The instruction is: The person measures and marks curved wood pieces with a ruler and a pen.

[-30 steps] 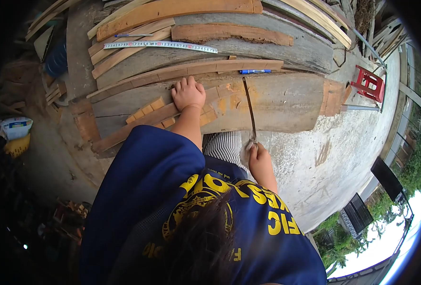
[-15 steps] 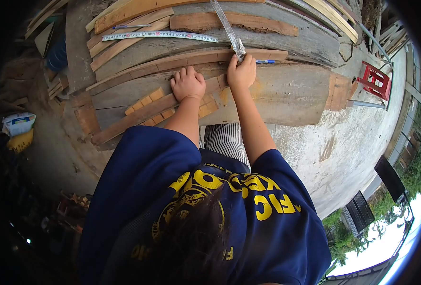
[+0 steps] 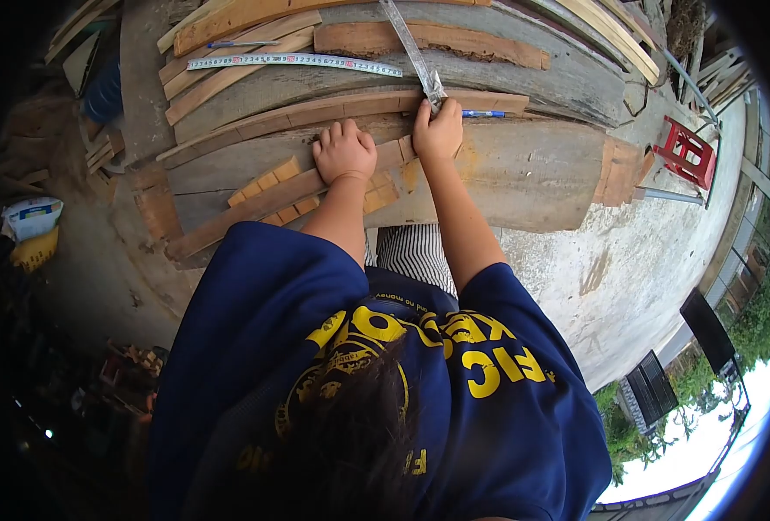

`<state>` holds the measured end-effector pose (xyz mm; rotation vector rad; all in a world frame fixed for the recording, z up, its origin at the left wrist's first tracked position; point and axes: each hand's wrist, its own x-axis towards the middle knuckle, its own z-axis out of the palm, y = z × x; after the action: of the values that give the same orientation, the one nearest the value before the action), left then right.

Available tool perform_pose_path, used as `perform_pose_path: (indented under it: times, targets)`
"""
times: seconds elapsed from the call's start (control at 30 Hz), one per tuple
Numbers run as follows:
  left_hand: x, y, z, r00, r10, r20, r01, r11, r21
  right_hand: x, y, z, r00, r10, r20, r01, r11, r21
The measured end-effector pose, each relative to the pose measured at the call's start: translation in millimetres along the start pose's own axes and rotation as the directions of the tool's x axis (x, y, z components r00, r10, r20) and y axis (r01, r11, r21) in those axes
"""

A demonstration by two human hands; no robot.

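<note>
My left hand (image 3: pixel 345 152) presses down on a brown wooden strip (image 3: pixel 263 201), its fingers curled over the far edge. The strip lies at a slant on the plank bench (image 3: pixel 524 174). My right hand (image 3: pixel 438 132) is closed around the near end of a metal try square (image 3: pixel 412 48), whose blade points away across the boards. Beneath the square runs a long wooden strip with pencil lines (image 3: pixel 341 109). A blue pen (image 3: pixel 484 114) lies just right of my right hand. Short light wood pieces (image 3: pixel 267 179) sit under and beside the slanted strip.
A white measuring tape strip (image 3: pixel 294 60) and another pen (image 3: pixel 241 43) lie on the boards at the back left. A rough-edged board (image 3: pixel 428 45) rests behind. A red stool (image 3: pixel 687 152) stands right of the bench, and sacks (image 3: pixel 33 230) sit far left.
My right hand has shifted very slightly left and toward me with the try square. My left hand stays on the strip. The view has moved a little.
</note>
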<state>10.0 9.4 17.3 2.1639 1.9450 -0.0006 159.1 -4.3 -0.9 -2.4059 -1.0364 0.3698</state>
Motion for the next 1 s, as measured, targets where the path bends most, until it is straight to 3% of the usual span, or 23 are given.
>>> perform_pose_path:
  times: [0.1, 1.0]
  targets:
    - [0, 1, -1, 1.0, -0.002, 0.008, 0.002, 1.0, 0.011, 1, 2, 1, 0.997, -0.07, -0.028, 0.071, 0.997, 0.04]
    - [0, 0, 1, 1.0, 0.001, -0.008, -0.001, 1.0, 0.007, 0, 9, 7, 0.995, -0.07, 0.067, 0.059, 0.986, 0.154]
